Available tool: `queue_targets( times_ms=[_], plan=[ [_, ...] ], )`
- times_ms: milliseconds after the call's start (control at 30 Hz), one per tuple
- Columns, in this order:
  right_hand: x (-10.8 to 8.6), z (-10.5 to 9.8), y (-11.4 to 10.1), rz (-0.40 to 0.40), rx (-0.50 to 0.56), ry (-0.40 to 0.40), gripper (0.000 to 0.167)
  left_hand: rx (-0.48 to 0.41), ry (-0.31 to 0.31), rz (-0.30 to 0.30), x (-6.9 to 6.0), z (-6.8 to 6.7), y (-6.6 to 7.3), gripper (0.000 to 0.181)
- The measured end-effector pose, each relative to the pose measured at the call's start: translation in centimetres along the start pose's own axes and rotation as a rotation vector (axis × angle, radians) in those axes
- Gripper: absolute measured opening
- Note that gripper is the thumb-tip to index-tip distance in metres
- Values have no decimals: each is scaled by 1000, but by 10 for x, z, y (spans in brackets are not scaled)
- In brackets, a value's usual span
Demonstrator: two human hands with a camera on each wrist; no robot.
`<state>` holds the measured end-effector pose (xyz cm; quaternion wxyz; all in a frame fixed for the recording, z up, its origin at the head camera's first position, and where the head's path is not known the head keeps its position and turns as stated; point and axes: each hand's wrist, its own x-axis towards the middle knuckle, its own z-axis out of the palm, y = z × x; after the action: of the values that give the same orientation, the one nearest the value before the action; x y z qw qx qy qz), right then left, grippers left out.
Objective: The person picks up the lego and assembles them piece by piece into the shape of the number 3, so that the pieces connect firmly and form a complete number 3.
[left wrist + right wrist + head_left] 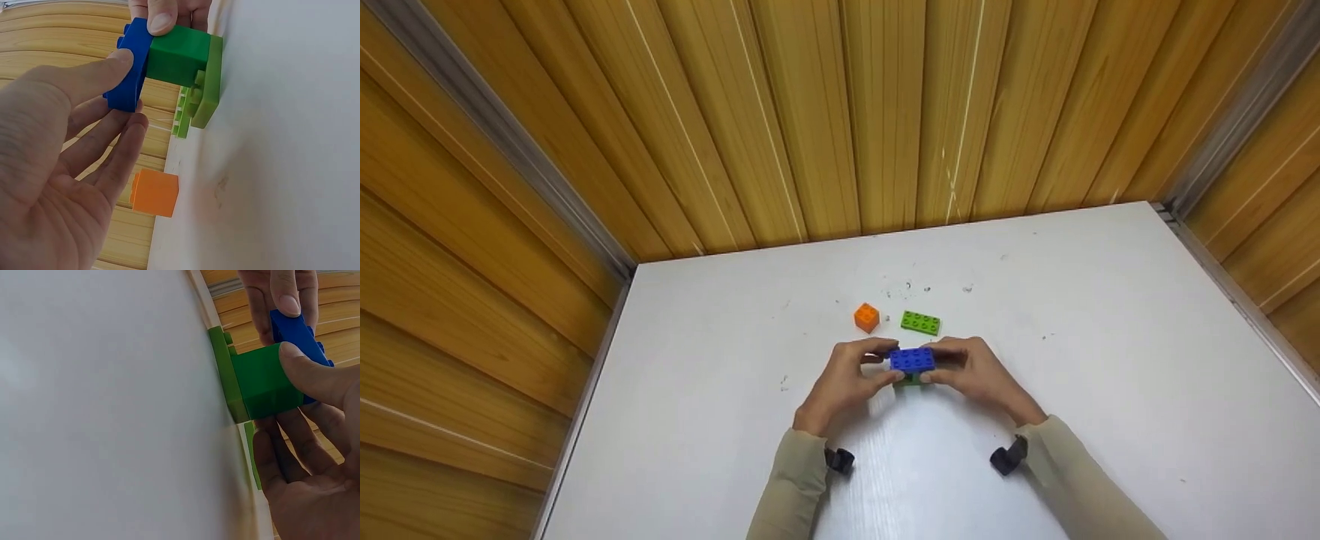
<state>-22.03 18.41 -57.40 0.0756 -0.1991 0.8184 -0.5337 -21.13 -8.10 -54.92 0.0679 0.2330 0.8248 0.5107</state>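
Blue block (pixel 912 360): between both hands, long axis left-to-right, tilted atop green block (pixel 177 56).
Left hand (pixel 841 381): pinches its left end.
Right hand (pixel 980 377): pinches where both blocks meet.
Base (pixel 213 84): under green block, over tabletop (pixel 697 450); contact unclear.
Beyond: orange block (pixel 866 319), lime block (pixel 920 323).
Room: ribbed yellow wall (pixel 810 112).

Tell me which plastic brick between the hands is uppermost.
The blue rectangular plastic brick: topmost and tilted, with the dark green plastic block and flat light green plate below.

room: tabletop (pixel 697 390) outside both hands (pixel 846 381) (pixel 979 377) | obstacles just beyond: orange block (pixel 867 319), lime brick (pixel 920 323)
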Motion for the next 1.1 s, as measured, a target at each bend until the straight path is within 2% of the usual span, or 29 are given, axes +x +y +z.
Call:
queue_targets(
  times_ms=[167,300,500,667,800,967,1100],
  plan=[
    [0,1,-1,0,9,10,44,16,18,2,-1,-7,1,49],
    [0,3,-1,11,6,12,44,27,60,6,0,-13,1,45],
    [-2,3,-2,50,-28,18,45,55,182,3,6,-20,-3,38],
    [-3,2,-3,69,-34,16,48,81,295,5,13,-22,-6,42],
    [-4,1,-3,69,-32,15,49,107,353,8,20,-22,-9,45],
    [-3,1,-3,54,-28,6,49,157,399,-33,27,-21,-13,48],
    [-3,0,-3,55,-24,7,48,176,410,-74,31,-20,-16,49]
  ],
)
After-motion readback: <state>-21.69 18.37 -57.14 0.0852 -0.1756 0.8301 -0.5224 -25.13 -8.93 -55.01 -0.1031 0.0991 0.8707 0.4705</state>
